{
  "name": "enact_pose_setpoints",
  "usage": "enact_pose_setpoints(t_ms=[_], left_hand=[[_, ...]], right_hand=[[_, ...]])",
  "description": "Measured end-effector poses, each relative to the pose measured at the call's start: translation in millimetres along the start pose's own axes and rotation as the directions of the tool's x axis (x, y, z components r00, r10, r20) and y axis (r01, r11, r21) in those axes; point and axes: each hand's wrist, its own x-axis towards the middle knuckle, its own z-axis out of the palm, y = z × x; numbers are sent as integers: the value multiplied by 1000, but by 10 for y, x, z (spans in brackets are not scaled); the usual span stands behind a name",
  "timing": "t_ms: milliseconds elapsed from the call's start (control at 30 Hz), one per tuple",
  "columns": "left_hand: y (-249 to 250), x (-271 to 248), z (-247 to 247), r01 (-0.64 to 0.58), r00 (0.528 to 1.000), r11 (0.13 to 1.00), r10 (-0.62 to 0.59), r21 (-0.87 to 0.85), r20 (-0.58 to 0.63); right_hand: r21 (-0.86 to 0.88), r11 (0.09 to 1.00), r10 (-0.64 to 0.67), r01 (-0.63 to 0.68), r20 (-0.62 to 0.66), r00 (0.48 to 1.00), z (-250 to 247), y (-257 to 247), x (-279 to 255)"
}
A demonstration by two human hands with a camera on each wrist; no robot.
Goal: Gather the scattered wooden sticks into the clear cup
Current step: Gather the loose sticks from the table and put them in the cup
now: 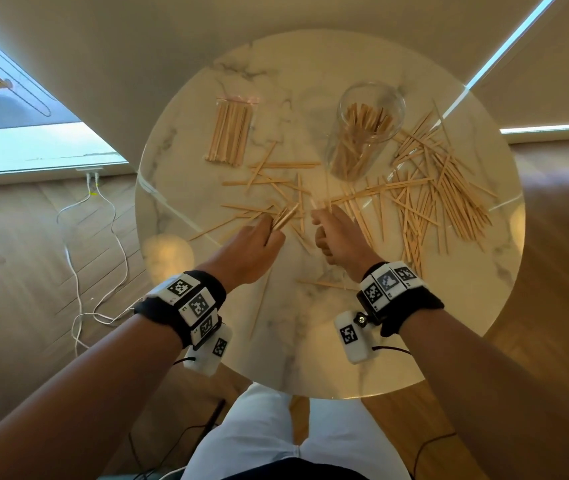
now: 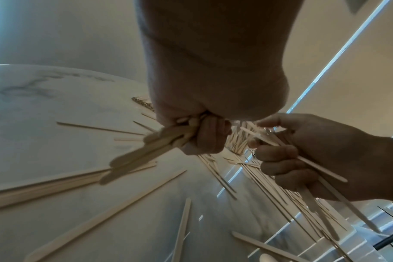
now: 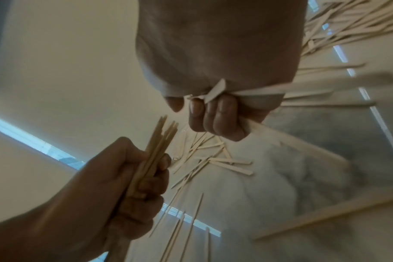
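Note:
Thin wooden sticks (image 1: 425, 188) lie scattered over the round marble table (image 1: 310, 341), thickest at the right. The clear cup (image 1: 362, 129) stands at the back right, partly filled with sticks. My left hand (image 1: 259, 244) hovers above the table's middle and grips a bundle of sticks (image 1: 285, 216), also seen in the left wrist view as a fist round the bundle (image 2: 150, 148). Close beside it, my right hand (image 1: 335, 237) grips a few sticks (image 3: 215, 92) in its curled fingers (image 3: 215, 117). The two hands are a short gap apart.
A clear bag of packed sticks (image 1: 229, 133) lies at the back left of the table. White cables (image 1: 86, 271) trail over the wooden floor at the left. My white-trousered legs (image 1: 276, 438) sit under the near table edge.

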Motion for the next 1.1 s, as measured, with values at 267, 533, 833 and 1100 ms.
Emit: enact_pose_setpoints(t_ms=[267, 533, 833, 1100], left_hand=[[72, 45, 140, -66, 980, 994, 48, 90, 194], [79, 86, 100, -76, 984, 989, 54, 125, 170], [237, 110, 217, -86, 988, 994, 77, 66, 131], [195, 6, 257, -85, 983, 996, 78, 36, 166]], right_hand=[[158, 987, 17, -22, 33, 999, 109, -63, 67], [239, 970, -20, 47, -111, 994, 36, 8, 120], [358, 934, 53, -15, -98, 994, 65, -55, 97], [384, 923, 97, -4, -223, 970, 41, -30, 120]])
